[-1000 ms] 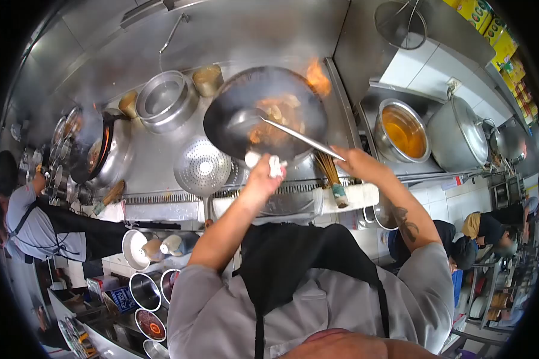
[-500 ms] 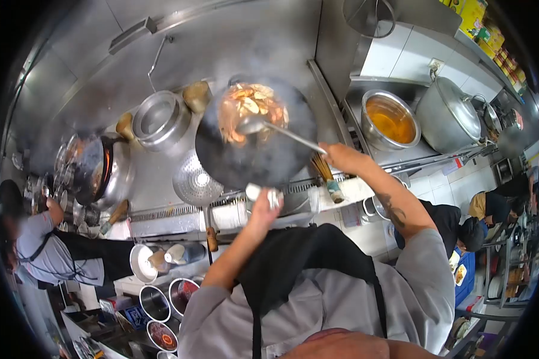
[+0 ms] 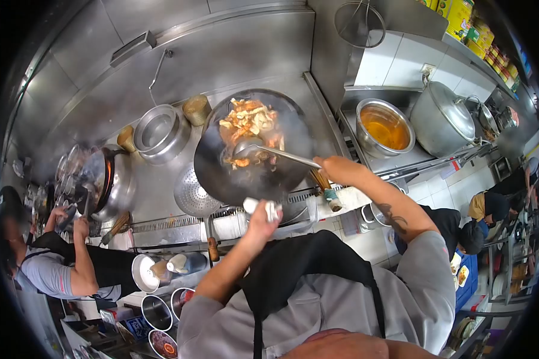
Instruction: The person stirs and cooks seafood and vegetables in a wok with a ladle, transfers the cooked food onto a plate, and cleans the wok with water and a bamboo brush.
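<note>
Steam rises from a large dark wok (image 3: 212, 158) on the stove in front of me. Browned, pale and orange pieces of food (image 3: 250, 118) lie in its far half. My right hand (image 3: 343, 171) is closed round the handle of a metal ladle (image 3: 288, 155), whose bowl rests among the food. At the wok's near rim, my left hand (image 3: 262, 222) is closed on a folded white cloth (image 3: 262, 207). Whether it also grips a wok handle beneath the cloth is hidden.
Left of the wok lie a perforated skimmer (image 3: 193, 190) and stacked metal pots (image 3: 160, 133). A bowl of orange liquid (image 3: 386, 125) and a lidded pot (image 3: 443, 116) stand right. A brush (image 3: 328, 191) sits near my right hand. A co-worker (image 3: 66, 263) handles another wok at left.
The food, bunched near the wok's far edge before, now lies looser and broken up. The wok's far rim shows more clearly. The co-worker's two hands now reach toward their wok.
</note>
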Demonstrator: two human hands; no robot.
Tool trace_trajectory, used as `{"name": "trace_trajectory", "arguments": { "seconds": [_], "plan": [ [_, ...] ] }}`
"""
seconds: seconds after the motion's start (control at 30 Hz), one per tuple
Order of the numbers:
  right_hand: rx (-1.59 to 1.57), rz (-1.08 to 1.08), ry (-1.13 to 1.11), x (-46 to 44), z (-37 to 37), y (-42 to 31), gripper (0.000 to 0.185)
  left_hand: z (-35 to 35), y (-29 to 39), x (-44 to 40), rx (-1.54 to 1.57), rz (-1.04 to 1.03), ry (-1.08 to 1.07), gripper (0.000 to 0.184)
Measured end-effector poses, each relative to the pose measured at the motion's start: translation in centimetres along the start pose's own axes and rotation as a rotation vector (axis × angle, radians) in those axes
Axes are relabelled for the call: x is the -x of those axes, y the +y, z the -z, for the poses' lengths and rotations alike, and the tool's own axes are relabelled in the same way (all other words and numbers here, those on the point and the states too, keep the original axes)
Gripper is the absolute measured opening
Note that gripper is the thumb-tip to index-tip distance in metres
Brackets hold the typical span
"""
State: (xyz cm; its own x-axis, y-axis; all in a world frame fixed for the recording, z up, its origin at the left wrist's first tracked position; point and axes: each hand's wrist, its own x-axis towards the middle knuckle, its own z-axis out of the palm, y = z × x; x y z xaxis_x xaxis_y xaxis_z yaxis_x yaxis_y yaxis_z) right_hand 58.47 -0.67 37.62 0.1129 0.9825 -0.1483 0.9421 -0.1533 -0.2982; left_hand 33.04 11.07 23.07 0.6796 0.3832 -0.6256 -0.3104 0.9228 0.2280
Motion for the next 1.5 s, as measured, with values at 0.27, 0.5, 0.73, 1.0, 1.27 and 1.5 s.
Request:
{"name": "trace_trajectory", "arguments": {
  "seconds": [0.27, 0.5, 0.73, 1.0, 1.27, 1.5],
  "plan": [
    [0.149, -0.049, 0.176, -2.9, -2.3, -0.2, 0.035, 3.3, 2.0, -5.9, -0.075, -0.095, -0.095, 0.015],
    [0.168, 0.021, 0.193, -0.8, -0.5, -2.3, 0.035, -0.6, 4.9, -4.8, 0.053, -0.107, -0.008, 0.017],
    [-0.099, 0.025, -0.049, 3.7, 4.3, -1.9, 0.042, -4.0, 8.2, -5.0, -0.038, -0.086, 0.029, 0.014],
    [-0.152, -0.02, -0.15, 3.3, 4.9, -1.6, 0.045, -5.8, 6.9, -1.1, -0.025, -0.049, 0.059, 0.012],
    [0.099, -0.058, 0.235, -1.3, -2.2, 0.4, 0.028, 3.1, 1.7, -3.2, -0.036, -0.04, 0.05, 0.013],
    [-0.221, 0.09, 0.567, 1.3, -6.0, 1.4, 0.044, -0.9, 8.9, -7.5, -0.067, -0.087, -0.017, 0.01]
  ]
}}
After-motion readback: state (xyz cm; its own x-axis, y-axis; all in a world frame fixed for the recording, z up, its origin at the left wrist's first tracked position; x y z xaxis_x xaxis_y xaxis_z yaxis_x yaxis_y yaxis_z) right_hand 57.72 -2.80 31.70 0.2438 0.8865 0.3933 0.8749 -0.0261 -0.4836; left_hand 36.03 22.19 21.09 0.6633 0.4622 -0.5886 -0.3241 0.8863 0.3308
